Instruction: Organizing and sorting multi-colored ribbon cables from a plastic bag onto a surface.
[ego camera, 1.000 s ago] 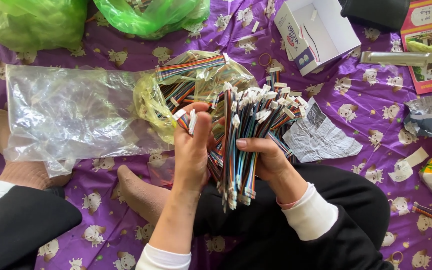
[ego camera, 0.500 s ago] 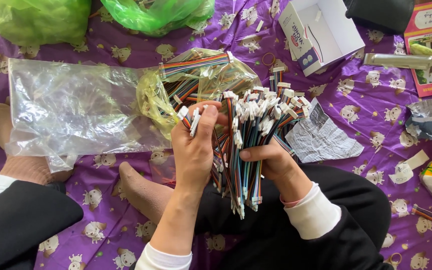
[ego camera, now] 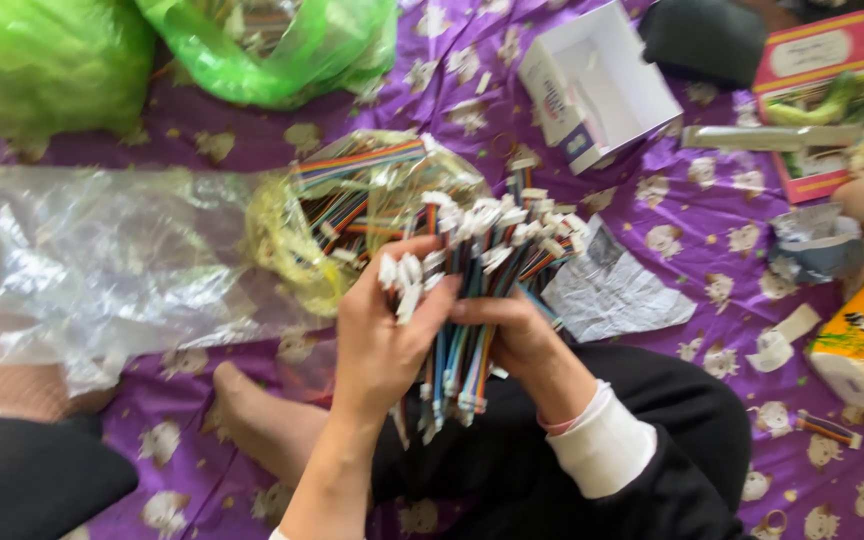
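1. The left hand (ego camera: 382,335) and right hand (ego camera: 512,335) clamp one bundle of coloured wires (ego camera: 467,300) between them, above the person's lap.
2. The bundle's long axis runs away from the body: white connectors (ego camera: 497,222) fan out at the far end, and the near ends hang below the hands.
3. Left fingers (ego camera: 422,300) are closed around the bundle's left side; the right fingers wrap it from the right, mostly hidden.
4. More wires lie in a yellowish bag (ego camera: 352,220) on the purple cloth (ego camera: 712,290), just beyond the hands and nearer the left one.
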